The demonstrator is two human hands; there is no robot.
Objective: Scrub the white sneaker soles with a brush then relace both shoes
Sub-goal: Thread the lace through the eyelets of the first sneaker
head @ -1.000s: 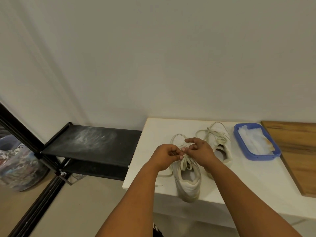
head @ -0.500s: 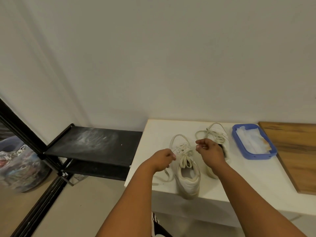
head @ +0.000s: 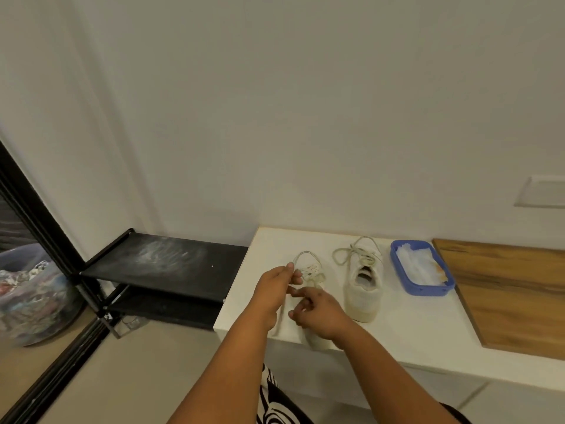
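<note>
Two white sneakers stand on the white counter [head: 406,328], heels toward me. The left sneaker [head: 315,339] is mostly hidden under my hands; its lace [head: 308,258] loops out over the toe end. My left hand [head: 275,289] pinches that lace loop between thumb and fingers. My right hand [head: 318,310] hovers over the shoe's tongue with fingers curled, touching the lace near the knot. The right sneaker [head: 363,289] sits apart, its lace [head: 351,254] tied in loose loops. No brush shows.
A blue tray [head: 397,267] holding white cloth sits right of the sneakers, beside a wooden board [head: 513,295]. A black shelf rack [head: 159,264] stands left of the counter. A bundle of fabric [head: 30,295] lies far left on the floor.
My hands pulled apart, then my right hand swung back left and down over the left sneaker. My left hand kept hold of the lace loop. The view tilted upward.
</note>
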